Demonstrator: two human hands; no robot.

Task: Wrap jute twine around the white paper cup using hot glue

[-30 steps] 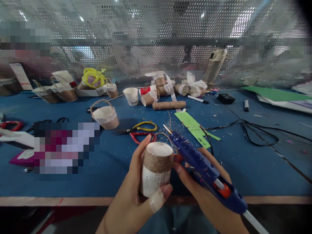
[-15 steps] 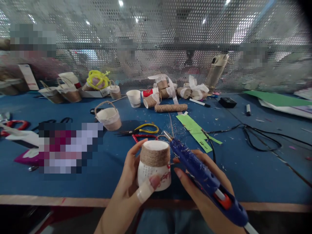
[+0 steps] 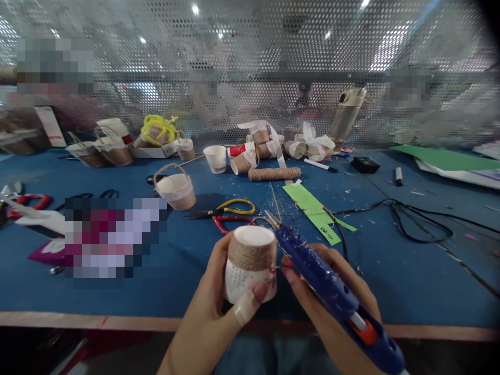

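Observation:
Upside down in my left hand (image 3: 219,297) is a white paper cup (image 3: 250,284), its upper part wrapped in brown twine (image 3: 252,255). Tape circles the left thumb, which presses on the cup's front. My right hand (image 3: 332,297) holds a blue glue gun (image 3: 324,281), its metal tip up and left, close to the cup's top right edge. The right thumb and a fingertip pinch a strand of twine beside the cup's right side. Behind the cup lie scissors with yellow handles (image 3: 238,207) and a pair with red handles (image 3: 224,224).
A twine roll (image 3: 274,173), wrapped cups (image 3: 242,162) and a plain cup (image 3: 215,159) stand farther back. A handled basket (image 3: 177,191) is at the left. Green paper (image 3: 310,211) and a black cable (image 3: 406,229) lie to the right, below a tilted bottle (image 3: 347,117).
The cup and my left hand have shifted slightly right. My right hand and the glue gun have also moved a little to the right and down.

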